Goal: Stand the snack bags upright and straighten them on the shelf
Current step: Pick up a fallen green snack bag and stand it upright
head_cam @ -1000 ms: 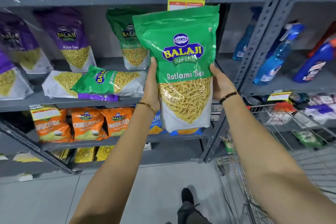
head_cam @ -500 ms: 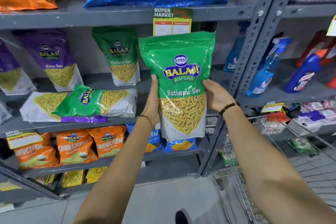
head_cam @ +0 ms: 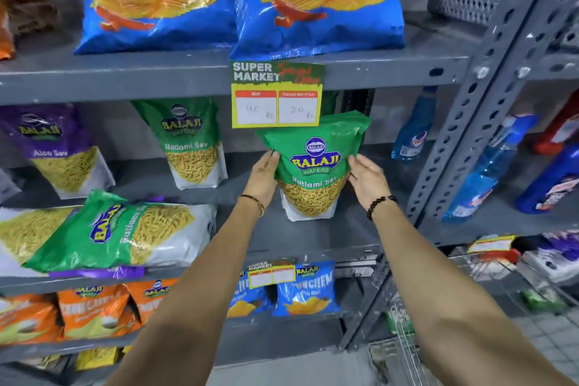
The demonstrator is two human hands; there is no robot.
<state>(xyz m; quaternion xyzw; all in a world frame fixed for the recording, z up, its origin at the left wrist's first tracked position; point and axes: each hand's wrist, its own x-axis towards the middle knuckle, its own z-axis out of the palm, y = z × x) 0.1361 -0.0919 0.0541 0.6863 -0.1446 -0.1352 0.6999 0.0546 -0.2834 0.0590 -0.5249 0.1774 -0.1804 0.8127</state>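
A green Ratlami Sev bag (head_cam: 315, 166) stands upright on the grey middle shelf (head_cam: 313, 238), its top just behind a hanging price tag (head_cam: 277, 94). My left hand (head_cam: 263, 178) presses its left side and my right hand (head_cam: 368, 180) its right side. Left of it another green Ratlami Sev bag (head_cam: 191, 141) stands upright against the back. A third green bag (head_cam: 116, 235) lies flat on top of another flat bag (head_cam: 25, 235) at the shelf's front left. A purple Aloo Sev bag (head_cam: 59, 150) leans at the far left.
Blue chip bags (head_cam: 316, 0) sit on the shelf above. Orange bags (head_cam: 94, 310) and blue bags (head_cam: 305, 288) fill the shelf below. A perforated grey upright (head_cam: 463, 110) bounds the bay on the right, with blue spray bottles (head_cam: 488, 172) beyond. A wire cart (head_cam: 404, 351) stands at lower right.
Both hands have carried the green bag forward and set it down on the middle shelf, under the price tag. The view has tilted upward and closer to the shelf.
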